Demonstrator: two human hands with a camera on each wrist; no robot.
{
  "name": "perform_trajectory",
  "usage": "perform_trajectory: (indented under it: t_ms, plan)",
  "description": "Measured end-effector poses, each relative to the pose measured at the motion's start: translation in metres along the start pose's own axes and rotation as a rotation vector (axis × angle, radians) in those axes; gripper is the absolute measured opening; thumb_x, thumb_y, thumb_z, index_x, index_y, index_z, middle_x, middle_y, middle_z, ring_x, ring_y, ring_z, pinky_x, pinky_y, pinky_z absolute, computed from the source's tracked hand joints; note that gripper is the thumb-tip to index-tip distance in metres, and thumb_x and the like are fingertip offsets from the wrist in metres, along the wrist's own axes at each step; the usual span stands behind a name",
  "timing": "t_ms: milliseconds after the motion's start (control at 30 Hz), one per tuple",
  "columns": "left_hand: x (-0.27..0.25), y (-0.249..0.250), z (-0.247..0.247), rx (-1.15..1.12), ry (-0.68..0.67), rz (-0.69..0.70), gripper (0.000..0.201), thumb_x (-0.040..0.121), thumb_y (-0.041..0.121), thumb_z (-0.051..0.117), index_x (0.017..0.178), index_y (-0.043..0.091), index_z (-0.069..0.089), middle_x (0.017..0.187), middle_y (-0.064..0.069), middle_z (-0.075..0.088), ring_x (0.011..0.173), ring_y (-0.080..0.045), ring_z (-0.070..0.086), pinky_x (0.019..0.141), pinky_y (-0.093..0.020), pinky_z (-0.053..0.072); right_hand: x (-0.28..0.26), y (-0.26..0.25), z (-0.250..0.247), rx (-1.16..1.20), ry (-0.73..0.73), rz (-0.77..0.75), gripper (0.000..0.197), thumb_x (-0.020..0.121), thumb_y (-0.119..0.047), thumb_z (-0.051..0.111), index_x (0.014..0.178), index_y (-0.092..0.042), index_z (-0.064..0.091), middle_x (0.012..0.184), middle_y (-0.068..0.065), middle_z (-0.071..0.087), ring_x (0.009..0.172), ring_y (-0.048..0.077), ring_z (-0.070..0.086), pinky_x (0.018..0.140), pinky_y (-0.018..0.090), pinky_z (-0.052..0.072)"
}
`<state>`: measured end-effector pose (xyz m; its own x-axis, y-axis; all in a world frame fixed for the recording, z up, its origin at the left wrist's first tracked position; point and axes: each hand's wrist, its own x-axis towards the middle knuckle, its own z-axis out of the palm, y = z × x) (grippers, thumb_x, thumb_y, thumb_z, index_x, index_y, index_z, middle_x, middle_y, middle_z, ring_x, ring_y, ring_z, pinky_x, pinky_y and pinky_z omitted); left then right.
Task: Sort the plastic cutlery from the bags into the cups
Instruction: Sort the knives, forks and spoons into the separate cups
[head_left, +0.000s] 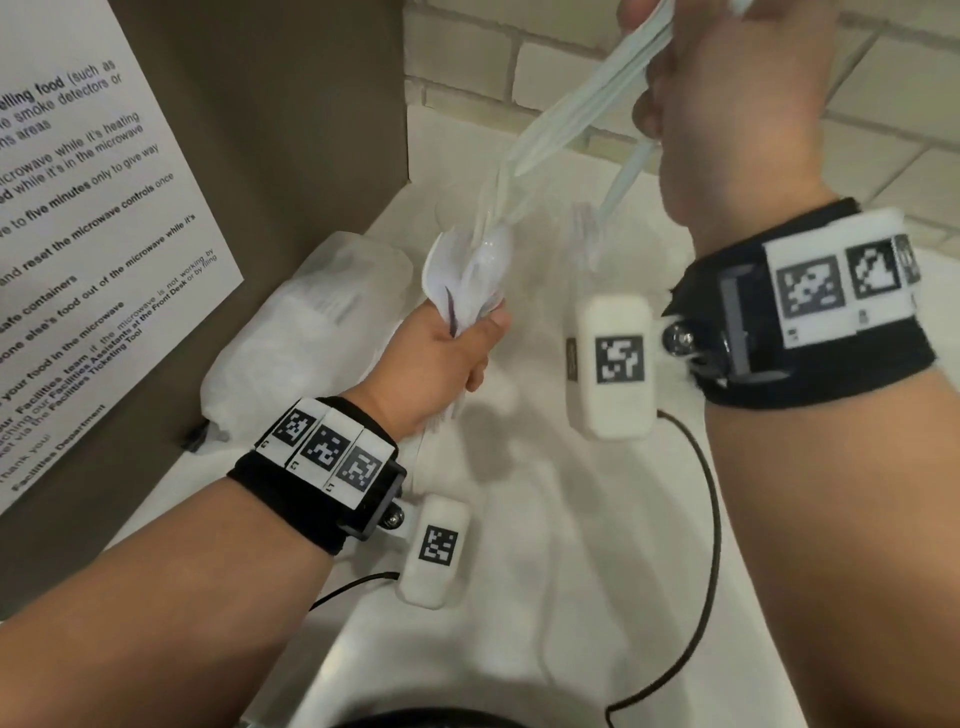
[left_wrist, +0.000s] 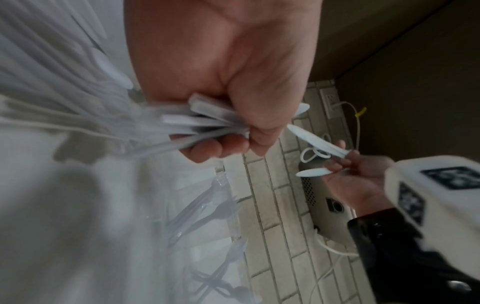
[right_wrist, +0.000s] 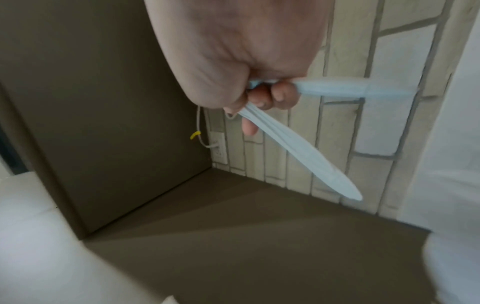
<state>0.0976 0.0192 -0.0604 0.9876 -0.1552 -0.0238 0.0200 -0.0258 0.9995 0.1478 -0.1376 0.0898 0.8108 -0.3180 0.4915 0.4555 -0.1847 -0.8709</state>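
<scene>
Left hand (head_left: 448, 349), centre of the head view, is fisted round a mixed bundle (head_left: 470, 280) of white plastic cutlery; spoon bowls and fork heads fan out of the top of the fist toward 12 o'clock, handle ends poke out below toward 6. In the left wrist view the fingers (left_wrist: 207, 147) curl over the flat handle ends and the thumb presses across them. Right hand (head_left: 727, 104), at 1 o'clock of the left and raised above it, grips a few knives (head_left: 576, 109) by the handles, fingers curled tight; the blades slant down toward 7 o'clock and their tips reach the top of the bundle, where they appear to touch it, though motion blur leaves contact uncertain. One further knife (head_left: 626, 176) hangs from the same hand, pointing down toward 7 o'clock, its tip over a clear cup (head_left: 589, 234) on the white counter (head_left: 519, 519); the cup's contents are too blurred to read. A clear bag (head_left: 311, 332) with more cutlery lies on the counter at 9 o'clock of the left hand, against the brown side panel (head_left: 285, 130). In the left wrist view a second clear bag (left_wrist: 207, 226) of forks lies beside the tiled wall (left_wrist: 272, 205). A printed notice (head_left: 78, 234) hangs on the panel at far left.
</scene>
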Motion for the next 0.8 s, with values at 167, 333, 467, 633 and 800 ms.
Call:
perform_trajectory:
  t_ms: [167, 333, 467, 633, 800]
  plan:
    - [0.005, 0.0, -0.007, -0.121, 0.137, -0.052, 0.041, 0.097, 0.03, 0.056, 0.094, -0.01, 0.061, 0.061, -0.003, 0.053, 0.053, -0.017, 0.053, 0.072, -0.043, 0.05, 0.023, 0.032, 0.024, -0.085, -0.047, -0.065, 0.012, 0.096, -0.012, 0.039, 0.1, -0.009, 0.05, 0.07, -0.009, 0.062, 0.062, 0.008, 0.052, 0.06, 0.025, 0.04]
    - [0.013, 0.004, -0.015, -0.224, 0.232, -0.088, 0.023, 0.096, 0.026, 0.057, 0.087, 0.005, 0.061, 0.058, -0.001, 0.053, 0.051, -0.017, 0.049, 0.066, -0.04, 0.047, 0.03, 0.06, 0.056, -0.017, -0.161, 0.051, 0.02, 0.1, -0.006, 0.032, 0.115, -0.016, 0.039, 0.074, -0.003, 0.049, 0.066, 0.011, 0.062, 0.073, 0.029, 0.053]
    - [0.015, 0.008, -0.021, -0.308, 0.228, -0.113, 0.019, 0.098, 0.023, 0.055, 0.097, 0.005, 0.059, 0.062, 0.0, 0.051, 0.05, -0.014, 0.047, 0.054, -0.031, 0.047, 0.032, 0.085, 0.073, -0.022, -0.25, 0.23, 0.025, 0.099, -0.004, 0.033, 0.118, -0.018, 0.041, 0.077, 0.002, 0.051, 0.068, 0.014, 0.06, 0.068, 0.03, 0.049]
    - [0.017, 0.006, -0.025, -0.398, 0.174, -0.169, 0.018, 0.098, 0.024, 0.055, 0.094, 0.007, 0.059, 0.063, 0.0, 0.051, 0.051, -0.014, 0.047, 0.052, -0.029, 0.047, 0.031, 0.109, 0.08, -0.09, -0.342, 0.568, 0.013, 0.089, 0.004, 0.046, 0.092, -0.008, 0.052, 0.083, 0.01, 0.053, 0.069, 0.023, 0.059, 0.073, 0.034, 0.055]
    - [0.016, 0.006, -0.022, -0.414, 0.16, -0.197, 0.018, 0.098, 0.024, 0.055, 0.091, 0.011, 0.064, 0.064, 0.0, 0.053, 0.051, -0.014, 0.049, 0.053, -0.028, 0.048, 0.034, 0.103, 0.072, -0.353, -0.419, 0.506, 0.026, 0.084, -0.009, 0.064, 0.109, -0.005, 0.063, 0.113, 0.01, 0.064, 0.11, 0.027, 0.06, 0.084, 0.024, 0.045]
